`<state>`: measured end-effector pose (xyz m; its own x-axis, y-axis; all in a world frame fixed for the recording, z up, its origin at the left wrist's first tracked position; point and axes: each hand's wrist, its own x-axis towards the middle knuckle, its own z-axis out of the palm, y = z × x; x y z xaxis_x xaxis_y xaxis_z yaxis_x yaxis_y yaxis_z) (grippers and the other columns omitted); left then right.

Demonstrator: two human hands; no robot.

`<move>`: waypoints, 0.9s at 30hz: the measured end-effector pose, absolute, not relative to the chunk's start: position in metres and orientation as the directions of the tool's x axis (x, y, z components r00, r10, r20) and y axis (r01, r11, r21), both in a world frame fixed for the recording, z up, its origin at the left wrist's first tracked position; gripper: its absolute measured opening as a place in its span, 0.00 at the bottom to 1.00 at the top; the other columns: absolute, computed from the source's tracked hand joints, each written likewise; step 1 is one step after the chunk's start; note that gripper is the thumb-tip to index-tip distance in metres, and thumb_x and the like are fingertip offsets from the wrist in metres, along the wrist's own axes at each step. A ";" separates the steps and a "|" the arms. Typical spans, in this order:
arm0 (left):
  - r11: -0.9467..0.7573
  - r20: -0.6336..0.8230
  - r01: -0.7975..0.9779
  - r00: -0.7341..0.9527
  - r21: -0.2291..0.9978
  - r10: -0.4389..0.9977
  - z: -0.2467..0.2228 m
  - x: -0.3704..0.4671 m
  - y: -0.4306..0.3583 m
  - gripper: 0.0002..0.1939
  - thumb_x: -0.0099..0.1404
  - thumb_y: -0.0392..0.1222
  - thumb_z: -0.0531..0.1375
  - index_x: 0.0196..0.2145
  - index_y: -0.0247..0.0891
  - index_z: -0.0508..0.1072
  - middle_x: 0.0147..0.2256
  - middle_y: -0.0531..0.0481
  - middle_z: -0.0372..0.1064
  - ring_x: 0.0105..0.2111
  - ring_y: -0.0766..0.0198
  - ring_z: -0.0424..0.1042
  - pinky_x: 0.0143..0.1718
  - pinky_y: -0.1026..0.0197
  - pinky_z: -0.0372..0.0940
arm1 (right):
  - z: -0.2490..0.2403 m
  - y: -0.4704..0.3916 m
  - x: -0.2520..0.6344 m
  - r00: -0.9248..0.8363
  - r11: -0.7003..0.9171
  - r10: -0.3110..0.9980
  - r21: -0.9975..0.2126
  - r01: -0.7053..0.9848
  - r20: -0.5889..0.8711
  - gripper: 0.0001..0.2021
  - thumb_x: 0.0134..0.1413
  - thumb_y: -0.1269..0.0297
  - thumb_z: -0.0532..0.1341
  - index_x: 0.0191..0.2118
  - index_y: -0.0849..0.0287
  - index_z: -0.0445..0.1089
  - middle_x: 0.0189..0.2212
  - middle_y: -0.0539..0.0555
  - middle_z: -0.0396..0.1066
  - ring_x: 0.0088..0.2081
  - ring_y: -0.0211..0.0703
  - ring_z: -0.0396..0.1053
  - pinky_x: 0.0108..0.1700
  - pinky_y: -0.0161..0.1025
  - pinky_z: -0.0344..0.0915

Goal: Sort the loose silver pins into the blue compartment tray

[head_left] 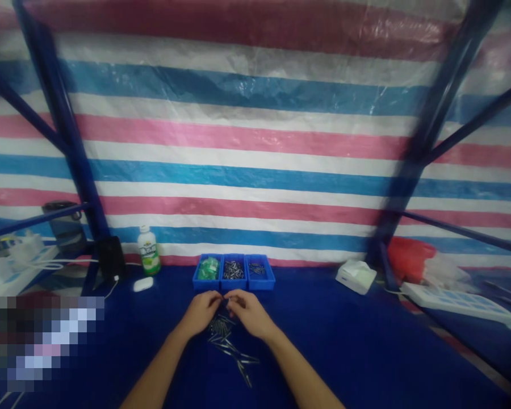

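While both forearms reach forward over the blue surface [366, 341], the left hand [201, 312] and the right hand [250, 313] meet at their fingertips, just in front of a row of three small blue bins [234, 271]. The fingers of both curl inward and pinch together at one spot between them, apparently on something small and thin; it is too tiny and blurred to say which hand actually holds it. Directly beneath and toward the person from that pinch lies a loose scatter of slim metal pins [230, 343], touching the surface and trailing off to the right. Most pins lie with their long axes running obliquely, from near the hands down toward the lower right. The top of the pile sits between the two hands, about equally close to each; the far tail is nearer the right forearm. Beyond the hands, the left bin holds green pieces [208, 268], the other two hold dark metal parts. A bottle [149, 250] stands well apart to the left.
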<state>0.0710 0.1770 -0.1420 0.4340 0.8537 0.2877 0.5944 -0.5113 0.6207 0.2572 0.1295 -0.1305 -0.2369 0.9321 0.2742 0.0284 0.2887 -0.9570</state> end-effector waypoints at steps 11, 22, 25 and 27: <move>-0.542 0.390 0.486 0.383 0.686 0.837 -0.130 0.077 0.173 0.18 0.68 0.49 0.50 0.33 0.39 0.76 0.33 0.50 0.74 0.36 0.59 0.69 0.42 0.60 0.61 | -0.145 0.150 0.257 -0.002 0.070 0.997 -0.970 -0.233 0.072 0.19 0.38 0.53 0.71 0.34 0.62 0.72 0.31 0.57 0.78 0.30 0.44 0.73 0.31 0.35 0.61; -0.542 0.408 0.439 0.366 0.716 0.836 -0.135 0.078 0.175 0.14 0.67 0.47 0.53 0.29 0.38 0.73 0.29 0.53 0.71 0.32 0.63 0.69 0.36 0.64 0.60 | -0.154 0.155 0.248 0.050 0.152 0.987 -0.988 -0.040 0.150 0.12 0.47 0.59 0.65 0.35 0.62 0.72 0.32 0.58 0.76 0.29 0.45 0.72 0.32 0.39 0.64; -0.550 0.416 0.475 0.364 0.686 0.833 -0.136 0.079 0.176 0.15 0.67 0.47 0.53 0.29 0.38 0.72 0.28 0.53 0.71 0.31 0.63 0.68 0.35 0.64 0.60 | -0.148 0.147 0.248 0.063 0.450 0.871 -0.842 0.297 0.488 0.08 0.52 0.68 0.61 0.38 0.58 0.74 0.42 0.58 0.73 0.42 0.48 0.70 0.46 0.44 0.65; -0.556 0.411 0.494 0.378 0.668 0.830 -0.137 0.078 0.175 0.15 0.67 0.47 0.53 0.28 0.38 0.72 0.28 0.52 0.71 0.31 0.63 0.68 0.34 0.64 0.59 | -0.143 0.138 0.248 -0.040 0.567 0.782 -0.684 0.458 0.622 0.11 0.53 0.72 0.59 0.41 0.55 0.74 0.44 0.56 0.71 0.47 0.48 0.67 0.51 0.45 0.62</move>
